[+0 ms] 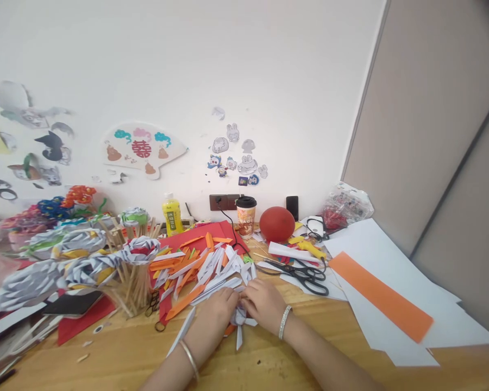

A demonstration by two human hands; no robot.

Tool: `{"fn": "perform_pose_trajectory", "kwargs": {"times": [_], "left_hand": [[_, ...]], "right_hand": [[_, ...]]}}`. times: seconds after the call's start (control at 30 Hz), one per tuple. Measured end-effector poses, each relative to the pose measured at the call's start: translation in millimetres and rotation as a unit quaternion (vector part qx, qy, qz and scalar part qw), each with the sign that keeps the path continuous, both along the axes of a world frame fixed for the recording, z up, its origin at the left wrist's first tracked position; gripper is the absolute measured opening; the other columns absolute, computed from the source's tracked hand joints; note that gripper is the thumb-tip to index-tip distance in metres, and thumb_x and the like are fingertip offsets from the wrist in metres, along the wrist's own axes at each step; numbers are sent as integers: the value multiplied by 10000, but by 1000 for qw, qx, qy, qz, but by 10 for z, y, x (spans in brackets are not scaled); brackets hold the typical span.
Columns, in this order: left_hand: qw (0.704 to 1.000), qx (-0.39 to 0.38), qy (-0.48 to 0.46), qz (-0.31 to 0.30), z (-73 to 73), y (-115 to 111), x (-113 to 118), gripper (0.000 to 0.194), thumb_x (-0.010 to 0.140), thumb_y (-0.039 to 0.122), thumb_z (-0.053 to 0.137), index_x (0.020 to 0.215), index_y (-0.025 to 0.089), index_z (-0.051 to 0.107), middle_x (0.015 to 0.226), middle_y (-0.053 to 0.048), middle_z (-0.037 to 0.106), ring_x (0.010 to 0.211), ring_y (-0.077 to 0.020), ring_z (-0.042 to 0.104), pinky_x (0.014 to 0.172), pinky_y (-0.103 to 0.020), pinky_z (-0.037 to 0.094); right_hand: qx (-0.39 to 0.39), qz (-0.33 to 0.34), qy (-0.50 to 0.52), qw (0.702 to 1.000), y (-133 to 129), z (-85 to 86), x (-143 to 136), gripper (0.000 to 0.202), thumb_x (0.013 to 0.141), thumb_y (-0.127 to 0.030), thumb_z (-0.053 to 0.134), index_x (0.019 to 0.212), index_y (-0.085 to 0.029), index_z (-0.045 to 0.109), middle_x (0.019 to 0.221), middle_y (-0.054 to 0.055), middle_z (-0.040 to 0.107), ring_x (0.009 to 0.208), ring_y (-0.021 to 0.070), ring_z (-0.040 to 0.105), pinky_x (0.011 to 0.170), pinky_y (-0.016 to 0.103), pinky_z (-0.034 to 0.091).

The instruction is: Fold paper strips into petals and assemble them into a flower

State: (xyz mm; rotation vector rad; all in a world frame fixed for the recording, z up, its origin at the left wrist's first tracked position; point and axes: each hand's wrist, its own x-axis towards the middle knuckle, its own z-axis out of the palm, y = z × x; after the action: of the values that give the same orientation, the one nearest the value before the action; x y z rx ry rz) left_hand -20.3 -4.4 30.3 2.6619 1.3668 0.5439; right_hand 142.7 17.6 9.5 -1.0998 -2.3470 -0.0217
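Near the front middle of the wooden table (pixel 244 372), my left hand (pixel 218 310) and my right hand (pixel 264 305) meet with their fingertips together. Both are closed round a small folded paper piece (pixel 239 317), grey-white, with pointed strips sticking out below and to the sides. My palms and fingers hide much of it. Just beyond my hands lies a pile of folded paper strips (pixel 199 266), orange and white with a little green, partly on red paper (pixel 183 236).
Paper flowers on sticks (pixel 85 269) stand at left. Behind are a yellow bottle (pixel 172 214), a lidded cup (pixel 246 218) and a red balloon (pixel 276 224). Black scissors (pixel 309 277), a yellow glue gun (pixel 312 248), white sheets (pixel 367 271) and an orange strip (pixel 383 296) lie right.
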Motion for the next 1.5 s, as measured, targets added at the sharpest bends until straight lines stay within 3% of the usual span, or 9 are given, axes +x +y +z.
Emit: {"fn": "perform_pose_trajectory", "kwargs": {"times": [0.2,0.47,0.6,0.93,1.07,1.2,1.5], "left_hand": [[981,-98,-144,82,-18,79,8,168,799,204,432,770,164,593,746,-48,636,691,-189,572,654,-279,430],[950,-168,-242,101,-28,115,-7,153,711,263,490,703,155,599,673,-32,646,639,-185,575,600,-259,416],[948,-168,-256,87,-63,140,-29,157,712,282,505,708,157,599,644,-14,619,608,-171,543,578,-251,402],[944,-219,-246,-22,-97,197,-102,167,775,262,498,847,155,604,702,-3,594,626,-144,530,559,-220,411],[965,-153,-214,-20,-84,157,-87,178,807,237,470,903,182,610,788,-13,633,710,-153,563,654,-235,430],[993,-39,-110,18,-95,107,-47,203,846,228,420,777,181,605,771,-40,623,735,-177,568,678,-259,424],[996,75,-49,-2,-92,81,-83,205,894,200,374,765,182,533,803,-51,591,742,-187,555,649,-274,426]], "right_hand": [[-4,-39,-13,999,6,-16,-24,109,846,-163,511,773,-163,591,781,41,597,763,174,537,669,276,383],[-47,-57,24,997,-9,-32,-37,89,841,-164,539,763,-170,581,786,23,605,773,159,542,681,263,380],[-71,-39,35,996,-10,-17,-23,86,841,-162,538,774,-172,590,799,26,604,784,163,544,688,266,383],[-148,34,117,981,44,-70,49,134,827,-83,491,759,-175,561,783,9,562,773,153,522,709,259,403],[-151,17,137,979,44,-94,34,151,815,-62,491,730,-174,548,757,-2,563,752,145,523,703,256,392],[-103,-12,108,989,28,-122,-1,123,824,-98,515,735,-171,557,753,5,588,749,156,527,720,283,367],[-22,7,100,995,36,-47,44,59,825,-190,585,774,-190,613,744,3,611,748,152,542,691,264,358]]}}
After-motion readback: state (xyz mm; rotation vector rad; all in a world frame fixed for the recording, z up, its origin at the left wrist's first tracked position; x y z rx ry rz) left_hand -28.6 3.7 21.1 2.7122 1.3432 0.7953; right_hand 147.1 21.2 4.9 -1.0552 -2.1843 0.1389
